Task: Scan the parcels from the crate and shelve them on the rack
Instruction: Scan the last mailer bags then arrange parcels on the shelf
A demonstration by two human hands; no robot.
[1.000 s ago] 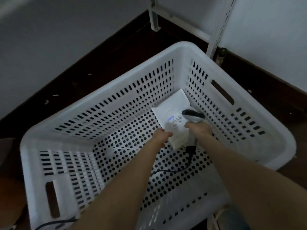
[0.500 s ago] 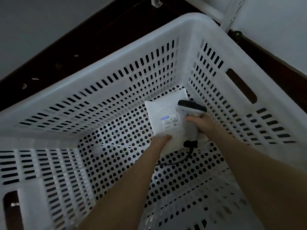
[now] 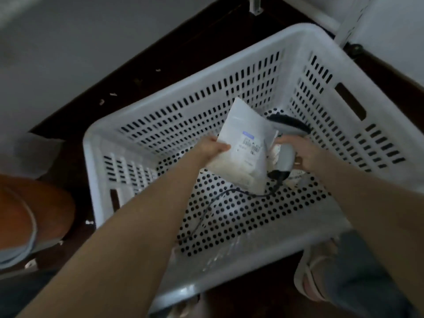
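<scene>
Left hand point(image 3: 212, 148) pinches the parcel point(image 3: 247, 143), right hand point(image 3: 309, 156) grips the scanner point(image 3: 284, 154) beside its label above the crate point(image 3: 298, 36) — scanning looks under way, shelving on the rack point(image 3: 351, 21) not yet done.

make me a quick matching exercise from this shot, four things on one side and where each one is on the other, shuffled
Things:
1. parcel
2. scanner
3. cable
4. crate

Places:
a. gripped in the right hand
b. standing on the dark floor
c. held in the left hand
d. trailing across the perforated bottom of the crate

Pairs: 1-c, 2-a, 3-d, 4-b
</scene>
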